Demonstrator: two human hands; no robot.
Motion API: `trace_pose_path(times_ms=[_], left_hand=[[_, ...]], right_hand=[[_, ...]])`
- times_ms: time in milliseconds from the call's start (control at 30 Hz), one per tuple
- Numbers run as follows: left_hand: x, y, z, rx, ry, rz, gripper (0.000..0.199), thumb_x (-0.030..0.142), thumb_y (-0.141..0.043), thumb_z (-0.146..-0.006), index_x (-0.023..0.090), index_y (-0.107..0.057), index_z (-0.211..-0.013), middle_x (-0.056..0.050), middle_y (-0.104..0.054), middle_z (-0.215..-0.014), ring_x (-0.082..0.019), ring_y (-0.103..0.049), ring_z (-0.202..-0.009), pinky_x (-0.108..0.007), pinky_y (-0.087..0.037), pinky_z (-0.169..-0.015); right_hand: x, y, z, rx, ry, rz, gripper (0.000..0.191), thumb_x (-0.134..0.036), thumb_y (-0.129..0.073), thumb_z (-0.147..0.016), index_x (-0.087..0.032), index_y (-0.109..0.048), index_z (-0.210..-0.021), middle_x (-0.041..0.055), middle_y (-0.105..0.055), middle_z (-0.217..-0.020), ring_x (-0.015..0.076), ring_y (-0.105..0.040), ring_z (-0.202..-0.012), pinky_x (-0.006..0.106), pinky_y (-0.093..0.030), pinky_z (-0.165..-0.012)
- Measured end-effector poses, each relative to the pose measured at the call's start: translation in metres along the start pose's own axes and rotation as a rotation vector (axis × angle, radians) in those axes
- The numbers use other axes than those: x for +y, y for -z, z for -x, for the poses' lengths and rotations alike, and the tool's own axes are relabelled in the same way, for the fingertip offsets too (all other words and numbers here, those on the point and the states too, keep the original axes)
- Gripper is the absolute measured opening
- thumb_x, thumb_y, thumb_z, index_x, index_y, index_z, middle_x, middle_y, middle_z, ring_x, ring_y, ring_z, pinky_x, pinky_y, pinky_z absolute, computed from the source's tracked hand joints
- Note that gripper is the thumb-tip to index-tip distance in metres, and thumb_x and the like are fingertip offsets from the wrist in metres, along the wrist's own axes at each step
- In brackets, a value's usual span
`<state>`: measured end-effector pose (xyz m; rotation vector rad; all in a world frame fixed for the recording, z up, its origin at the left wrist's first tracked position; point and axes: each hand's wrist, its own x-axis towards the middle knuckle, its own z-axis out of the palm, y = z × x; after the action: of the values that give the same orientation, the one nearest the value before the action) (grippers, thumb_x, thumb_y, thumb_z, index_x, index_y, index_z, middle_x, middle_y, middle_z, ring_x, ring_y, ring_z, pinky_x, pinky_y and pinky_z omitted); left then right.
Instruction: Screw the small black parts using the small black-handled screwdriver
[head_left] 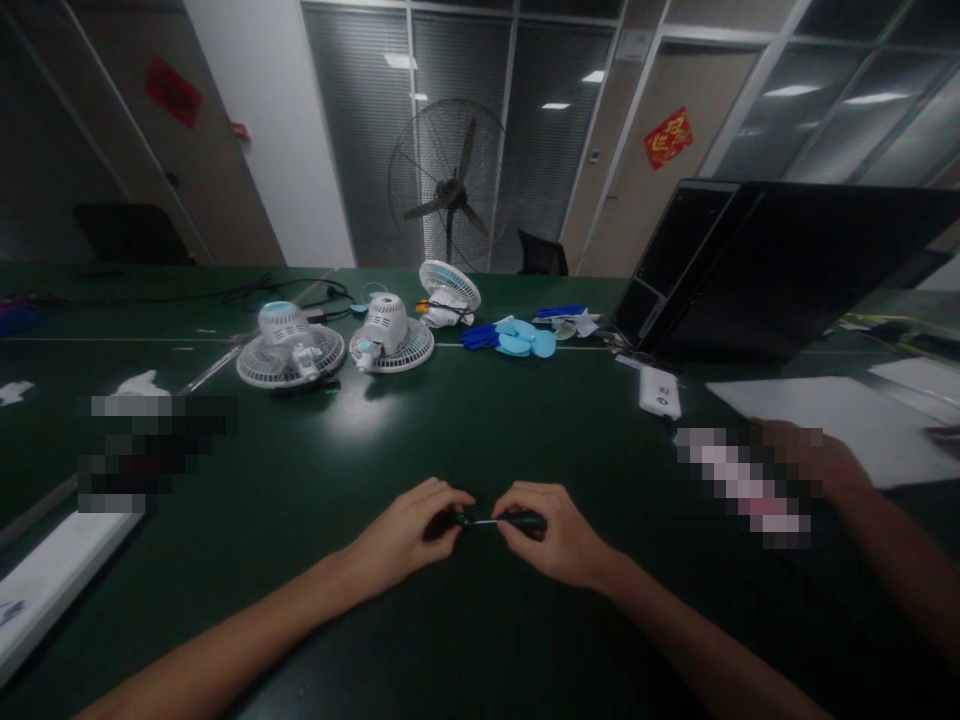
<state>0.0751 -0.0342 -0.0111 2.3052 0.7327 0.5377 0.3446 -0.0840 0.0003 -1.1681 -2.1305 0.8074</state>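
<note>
Dark green bench [375, 670] fills the head view's foreground, forearms [270, 615] slanting in from below. The right hand [559, 535] has its grip round a screwdriver [530, 521], held level toward the left hand [405, 528], which pinches a small dark piece [463, 519], mostly hidden in its grasp.

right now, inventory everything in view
table: 1, green, foreground
screwdriver: 1, dark handle, front centre
small piece: 1, green, front centre
fan heads: 3, white, left of centre
standing fan: 1, dark, background
thin pieces: several, blue, back centre
handheld device: 1, white, right
large panel: 1, black, back right
sheets: at least 2, white, right
long block: 1, white, left edge
cables: several, black, back left
signs: 2, red, background
chairs: 2, black, background
pixelated patches: 2, mixed colours, left and right
co-worker's hand: 1, bare, far right
left hand: 1, bare, holding small piece
right hand: 1, bare, holding screwdriver
</note>
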Motion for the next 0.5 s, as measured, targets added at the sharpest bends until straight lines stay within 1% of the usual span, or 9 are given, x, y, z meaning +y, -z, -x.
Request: trace_pose_path(times_ms=[133,233,400,500], left_hand=[[0.0021,0.0011,0.002,-0.017,0.04,0.016,0.041,0.017,-0.062,-0.094,0.028,-0.061,-0.134,-0.004,-0.067,-0.111,-0.019,-0.063,-0.101,-0.031,-0.053,-0.088],[0.0025,0.002,0.0041,-0.011,0.05,0.031,0.044,0.019,-0.062,-0.095,0.029,-0.058,-0.138,-0.004,-0.066,-0.114,-0.017,-0.064,-0.1,-0.03,-0.054,-0.087],[0.0007,0.0009,0.0054,0.014,0.056,0.01,0.043,0.018,-0.062,-0.095,0.028,-0.059,-0.137,-0.004,-0.067,-0.115,-0.019,-0.065,-0.103,-0.031,-0.054,-0.089],[-0.0007,0.0001,0.0058,0.037,0.055,-0.001,0.042,0.019,-0.063,-0.096,0.029,-0.059,-0.137,-0.004,-0.067,-0.114,-0.019,-0.065,-0.104,-0.032,-0.055,-0.091]], right_hand=[[0.0016,-0.0014,-0.0001,0.014,0.0,0.014,0.008,-0.018,-0.066,-0.095,-0.019,-0.073,-0.1,0.002,-0.068,-0.089,0.0164,-0.064,-0.077,0.028,-0.047,-0.07],[-0.0002,-0.0009,-0.0003,-0.001,0.0,0.01,0.008,-0.018,-0.065,-0.096,-0.019,-0.073,-0.099,0.0018,-0.068,-0.089,0.0158,-0.063,-0.076,0.028,-0.047,-0.068],[-0.0047,0.001,-0.0002,-0.044,0.027,0.0,0.009,-0.019,-0.065,-0.096,-0.02,-0.074,-0.099,0.0021,-0.07,-0.091,0.0157,-0.065,-0.076,0.027,-0.049,-0.069],[-0.0036,0.0013,0.0006,-0.032,0.025,-0.002,0.009,-0.019,-0.065,-0.095,-0.02,-0.075,-0.097,0.0028,-0.07,-0.09,0.0167,-0.066,-0.077,0.028,-0.049,-0.071]])
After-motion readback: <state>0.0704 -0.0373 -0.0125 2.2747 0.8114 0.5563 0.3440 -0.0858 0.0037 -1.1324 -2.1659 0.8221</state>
